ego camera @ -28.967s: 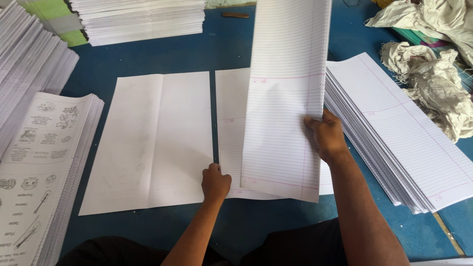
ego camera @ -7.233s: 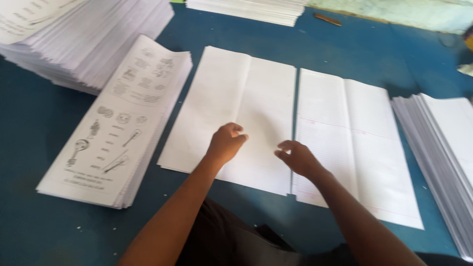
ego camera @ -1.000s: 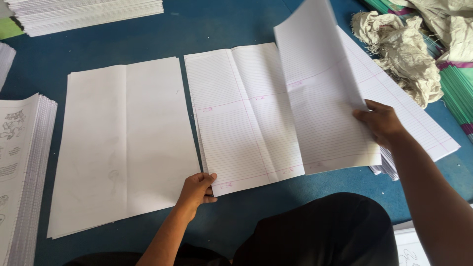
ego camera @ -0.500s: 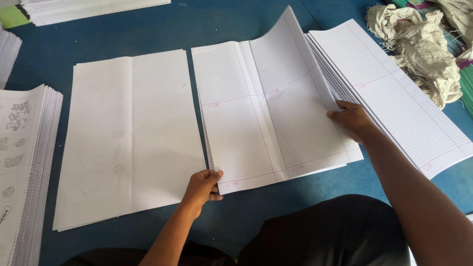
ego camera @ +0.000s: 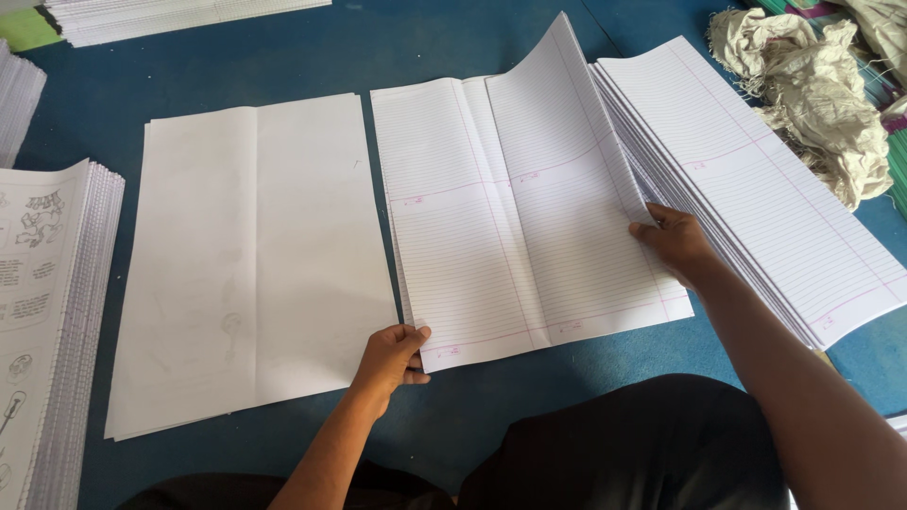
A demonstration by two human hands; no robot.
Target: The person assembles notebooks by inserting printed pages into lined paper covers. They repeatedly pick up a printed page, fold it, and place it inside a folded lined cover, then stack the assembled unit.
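Blue table (ego camera: 529,42) w/ ruled sheets (ego camera: 510,227), rag heap (ego camera: 812,94).

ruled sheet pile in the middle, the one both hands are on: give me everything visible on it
The middle ruled pile is a thin stack of white paper with fine blue lines and pink margin rules, creased down the centre. It lies flat on the blue surface between a blank white pile and a thicker ruled stack. The top sheet's right half curls upward. The left hand pinches its bottom-left corner; the right hand presses its right edge.
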